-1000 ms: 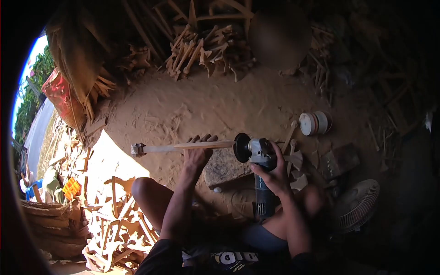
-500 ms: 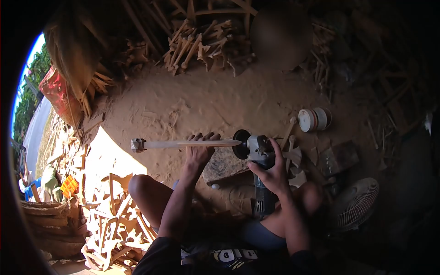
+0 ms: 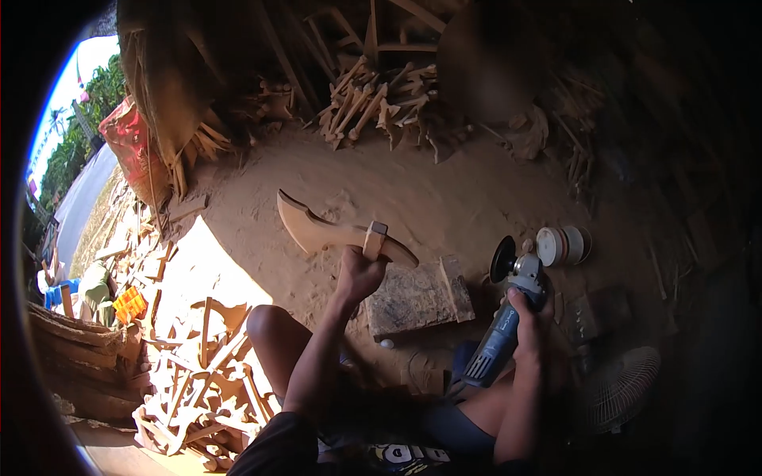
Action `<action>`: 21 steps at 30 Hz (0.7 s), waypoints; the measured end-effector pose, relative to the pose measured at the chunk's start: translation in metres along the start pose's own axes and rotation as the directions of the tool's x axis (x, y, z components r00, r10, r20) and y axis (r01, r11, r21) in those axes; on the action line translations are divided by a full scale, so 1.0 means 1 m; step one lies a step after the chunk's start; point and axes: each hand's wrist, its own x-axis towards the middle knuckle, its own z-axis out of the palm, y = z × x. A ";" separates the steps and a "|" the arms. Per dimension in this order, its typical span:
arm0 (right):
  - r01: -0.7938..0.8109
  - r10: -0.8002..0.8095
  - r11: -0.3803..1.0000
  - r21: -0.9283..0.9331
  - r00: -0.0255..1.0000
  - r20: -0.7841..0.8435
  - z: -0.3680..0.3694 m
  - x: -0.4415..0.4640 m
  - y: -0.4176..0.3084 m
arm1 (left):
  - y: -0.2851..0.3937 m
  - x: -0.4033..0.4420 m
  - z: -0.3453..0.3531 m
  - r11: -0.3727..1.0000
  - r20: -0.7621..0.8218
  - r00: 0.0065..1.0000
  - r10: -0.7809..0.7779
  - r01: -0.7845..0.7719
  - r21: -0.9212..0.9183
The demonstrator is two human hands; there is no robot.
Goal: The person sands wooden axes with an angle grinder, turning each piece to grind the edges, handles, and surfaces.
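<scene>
Closed around the wooden axe-shaped piece (image 3: 313, 230), my left hand (image 3: 362, 275) holds it above the dusty ground, near a block. The piece has a broad curved blade at its left and a squared knob near my fingers. My right hand (image 3: 532, 321) grips the angle grinder (image 3: 498, 341), whose body slants down to the left. Its round black disc (image 3: 502, 259) points up and stands apart from the wood. Whether the disc is spinning I cannot tell.
A worn rectangular block (image 3: 417, 300) lies before my knees. To the right are a white container (image 3: 559, 246) and a fan (image 3: 625, 389). Wooden pieces lie heaped at the lower left (image 3: 202, 381) and at the back (image 3: 373, 103). A red sack (image 3: 135, 151) stands at the upper left.
The wooden piece has come away from the disc and turned, so its broad blade shape now shows. The grinder has moved right and tilted. The whole view has shifted slightly.
</scene>
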 end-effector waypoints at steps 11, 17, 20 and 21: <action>-0.288 0.308 0.815 0.503 0.950 0.044 -0.060 0.018 0.002 | 0.021 0.007 -0.027 -0.147 0.413 0.808 0.419 0.510 -0.848; -0.194 0.180 0.790 0.581 0.980 0.082 -0.092 0.012 -0.012 | 0.015 0.006 -0.016 -0.148 0.386 0.788 0.480 0.507 -0.849; -0.157 0.132 0.790 0.593 0.988 0.086 -0.105 0.010 -0.012 | 0.014 0.009 -0.021 -0.048 0.451 0.786 0.423 0.517 -0.855; -0.145 0.121 0.793 0.592 0.989 0.080 -0.107 0.007 -0.017 | 0.020 0.010 -0.024 0.017 0.463 0.849 0.253 0.475 -0.880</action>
